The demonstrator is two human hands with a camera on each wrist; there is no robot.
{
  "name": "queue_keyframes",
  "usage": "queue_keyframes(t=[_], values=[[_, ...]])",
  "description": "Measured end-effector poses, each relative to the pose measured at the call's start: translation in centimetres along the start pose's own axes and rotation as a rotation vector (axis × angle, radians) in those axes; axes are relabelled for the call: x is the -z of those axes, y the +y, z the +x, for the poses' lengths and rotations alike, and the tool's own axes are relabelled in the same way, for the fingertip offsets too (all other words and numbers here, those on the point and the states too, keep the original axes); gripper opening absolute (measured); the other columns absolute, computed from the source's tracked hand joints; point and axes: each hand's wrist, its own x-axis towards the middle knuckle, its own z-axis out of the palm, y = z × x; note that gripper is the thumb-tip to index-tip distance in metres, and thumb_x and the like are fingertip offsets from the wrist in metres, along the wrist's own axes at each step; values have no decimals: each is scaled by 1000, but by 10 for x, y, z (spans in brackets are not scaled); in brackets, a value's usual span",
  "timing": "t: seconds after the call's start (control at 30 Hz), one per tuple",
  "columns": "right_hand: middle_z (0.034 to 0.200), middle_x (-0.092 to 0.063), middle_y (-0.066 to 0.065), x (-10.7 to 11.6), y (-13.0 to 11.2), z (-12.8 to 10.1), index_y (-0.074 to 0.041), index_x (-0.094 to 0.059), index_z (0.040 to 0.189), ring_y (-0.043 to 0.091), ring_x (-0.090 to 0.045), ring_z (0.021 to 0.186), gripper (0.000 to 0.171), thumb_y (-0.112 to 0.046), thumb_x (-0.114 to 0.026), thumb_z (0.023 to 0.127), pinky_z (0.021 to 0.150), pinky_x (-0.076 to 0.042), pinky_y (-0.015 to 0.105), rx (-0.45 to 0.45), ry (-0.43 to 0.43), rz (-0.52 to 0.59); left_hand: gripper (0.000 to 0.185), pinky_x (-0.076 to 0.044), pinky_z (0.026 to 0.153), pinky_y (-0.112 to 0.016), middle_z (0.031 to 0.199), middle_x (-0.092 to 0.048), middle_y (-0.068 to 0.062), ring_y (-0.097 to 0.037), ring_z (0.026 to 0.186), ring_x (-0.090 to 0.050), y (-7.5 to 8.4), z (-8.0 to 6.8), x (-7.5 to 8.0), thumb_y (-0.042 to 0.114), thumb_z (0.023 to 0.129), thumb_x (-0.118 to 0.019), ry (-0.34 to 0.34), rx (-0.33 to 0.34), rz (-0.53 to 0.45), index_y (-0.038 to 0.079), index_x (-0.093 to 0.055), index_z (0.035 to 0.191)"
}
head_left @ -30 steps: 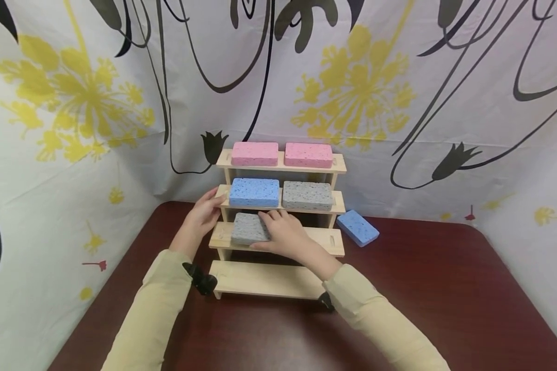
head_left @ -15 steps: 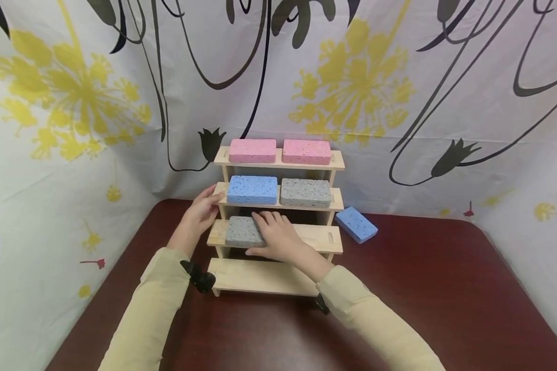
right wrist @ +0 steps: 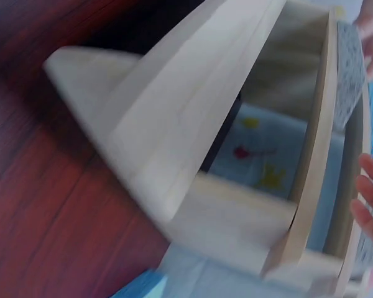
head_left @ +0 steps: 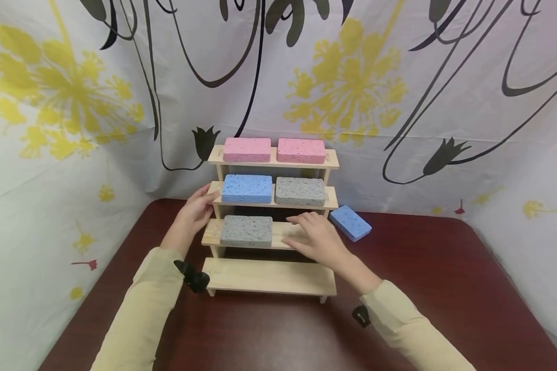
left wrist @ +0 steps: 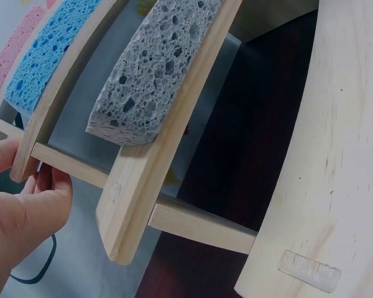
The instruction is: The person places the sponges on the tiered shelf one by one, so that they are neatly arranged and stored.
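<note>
A wooden four-step display rack (head_left: 269,275) stands on the table. My left hand (head_left: 195,210) pinches the left end of its second step from the top; the left wrist view shows the thumb above and curled fingers (left wrist: 53,186) below. On the third step, a grey sponge (head_left: 247,231) lies flat at the left. Over that step's right half, my right hand (head_left: 319,238) hovers with fingers spread and holds nothing. A blue sponge (head_left: 247,188) and another grey sponge (head_left: 300,191) sit side by side on the second step.
Two pink sponges (head_left: 247,149) lie on the top step. A loose blue sponge (head_left: 350,223) rests on the dark red table (head_left: 422,268), right of the rack. Patterned fabric (head_left: 353,93) hangs behind and at the sides.
My right hand has let go of the lower grey sponge and moved right, off it. Between the earlier frames that sponge slid slightly left. The left hand keeps its hold on the rack.
</note>
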Motion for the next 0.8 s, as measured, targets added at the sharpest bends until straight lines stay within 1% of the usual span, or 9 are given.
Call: queue_keyframes(t=[0.07, 0.17, 0.23, 0.33, 0.43, 0.53, 0.63, 0.73, 0.8], values=[[94, -68, 5, 5, 9, -8, -7, -66, 105, 20, -60, 86, 42, -33, -77, 73, 73, -50, 34, -18, 38, 30, 65, -8, 120, -26, 158, -10, -6, -16, 144, -17, 0, 0, 0, 2, 96, -39, -3, 4, 1, 15, -7, 151], [93, -69, 8, 14, 21, -18, -5, -67, 103, 21, -62, 85, 40, -28, -78, 73, 74, -51, 36, -50, 66, 49, 65, -8, 120, -26, 158, -9, -6, -16, 144, -17, 0, -1, 0, 2, 97, -39, -9, 4, 3, 15, -7, 151], [91, -69, 8, 17, 29, -25, -3, -67, 102, 19, -61, 80, 39, -26, -78, 72, 69, -50, 33, -68, 81, 57, 65, -8, 120, -26, 158, -9, -6, -16, 144, -17, 0, -1, 0, 3, 97, -39, -6, 4, 15, 15, -7, 151], [88, -67, 8, 21, 41, -34, -3, -66, 100, 16, -57, 75, 38, -24, -79, 71, 64, -48, 31, -103, 100, 43, 65, -9, 120, -25, 158, -10, -6, -16, 144, -17, -1, 0, 0, 3, 97, -39, 1, 1, 20, 16, -6, 151], [87, -67, 8, 25, 52, -43, -5, -66, 99, 17, -57, 75, 38, -23, -80, 70, 63, -49, 33, -163, 115, 18, 65, -10, 119, -25, 158, -11, -6, -16, 144, -17, 0, 0, 0, 2, 96, -39, 9, -1, 12, 16, -7, 151], [88, -68, 9, 25, 64, -50, -6, -66, 101, 22, -60, 80, 37, -23, -79, 72, 64, -51, 39, -273, 98, 9, 65, -10, 119, -25, 158, -11, -6, -16, 144, -18, 0, 0, 1, 1, 96, -39, 16, -3, -1, 16, -7, 151], [91, -68, 11, 23, 77, -60, -7, -65, 107, 26, -61, 85, 35, -25, -73, 79, 66, -50, 43, -423, 47, 24, 65, -10, 119, -25, 158, -11, -6, -16, 144, -18, 1, -1, 1, 1, 96, -38, 16, -5, -7, 15, -8, 151], [99, -66, 14, 18, 92, -70, -6, -61, 116, 30, -59, 95, 41, -31, -67, 85, 74, -50, 48, -576, -43, 59, 65, -10, 120, -26, 158, -12, -7, -17, 144, -18, 0, -2, 0, 0, 96, -38, 9, -9, -14, 15, -7, 151], [108, -63, 19, 14, 102, -76, -3, -57, 122, 35, -57, 103, 49, -34, -65, 86, 81, -48, 52, -662, -113, 78, 65, -10, 120, -26, 158, -12, -8, -18, 144, -17, -1, -2, 0, 0, 96, -38, 6, -9, -12, 14, -7, 151]])
